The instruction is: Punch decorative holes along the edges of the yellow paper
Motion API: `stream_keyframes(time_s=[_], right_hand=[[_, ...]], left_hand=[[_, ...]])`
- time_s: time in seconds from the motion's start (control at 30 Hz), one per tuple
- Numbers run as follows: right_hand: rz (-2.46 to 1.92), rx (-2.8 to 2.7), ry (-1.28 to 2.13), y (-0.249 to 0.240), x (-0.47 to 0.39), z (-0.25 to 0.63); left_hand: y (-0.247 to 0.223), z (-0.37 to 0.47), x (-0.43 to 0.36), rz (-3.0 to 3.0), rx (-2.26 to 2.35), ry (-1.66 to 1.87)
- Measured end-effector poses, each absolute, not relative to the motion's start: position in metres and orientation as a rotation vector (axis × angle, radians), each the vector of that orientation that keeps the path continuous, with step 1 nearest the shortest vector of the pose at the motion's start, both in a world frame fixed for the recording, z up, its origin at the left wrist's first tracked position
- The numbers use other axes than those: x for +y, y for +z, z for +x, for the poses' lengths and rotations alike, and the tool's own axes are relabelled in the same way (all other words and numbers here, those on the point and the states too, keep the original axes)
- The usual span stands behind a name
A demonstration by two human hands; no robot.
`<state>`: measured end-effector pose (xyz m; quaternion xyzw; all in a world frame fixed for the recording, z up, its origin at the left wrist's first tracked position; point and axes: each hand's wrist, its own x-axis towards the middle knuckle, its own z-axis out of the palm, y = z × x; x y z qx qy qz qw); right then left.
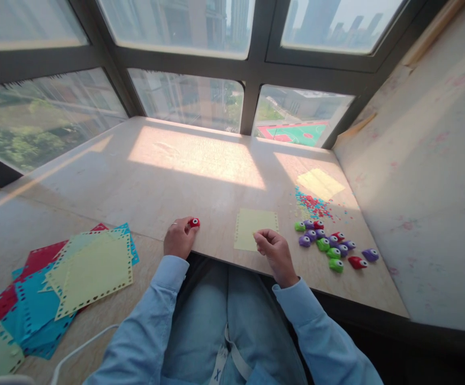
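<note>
My left hand is closed around a small red paper punch with a white eye-like spot, held at the table's front edge. A square of pale yellow paper lies flat in front of me, small holes running along its left, top and right edges. Over its lower right part is my right hand, thumb and fingers pinched together. Something tiny and yellowish may show at the fingertips, too small to make out. To the right, several green, purple and red paper punches stand in a group.
Punched-out red, blue and yellow bits are scattered behind the punches, near another yellow sheet. At left lies a pile of red, blue and yellow punched sheets, with a white cable beside it. Windows and a wall border the table.
</note>
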<state>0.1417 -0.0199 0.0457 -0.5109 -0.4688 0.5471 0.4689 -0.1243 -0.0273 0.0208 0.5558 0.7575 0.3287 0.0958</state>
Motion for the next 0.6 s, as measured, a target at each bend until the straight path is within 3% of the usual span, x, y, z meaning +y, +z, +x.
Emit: stream_keyframes(time_s=[0.37,0.5,0.6], right_hand=[[-1.223,-1.028,1.394,0.061,-0.01,0.168],[-1.364,-1.133,1.096,0.065,0.025,0.204],[-1.536,-1.304,0.658,0.067,0.055,0.241]], left_hand=[[0.012,-0.132,-0.011,1.678,2.366,0.957],[0.014,-0.123,-0.017,1.645,2.387,1.157],[0.018,-0.111,-0.027,1.658,2.38,1.301]])
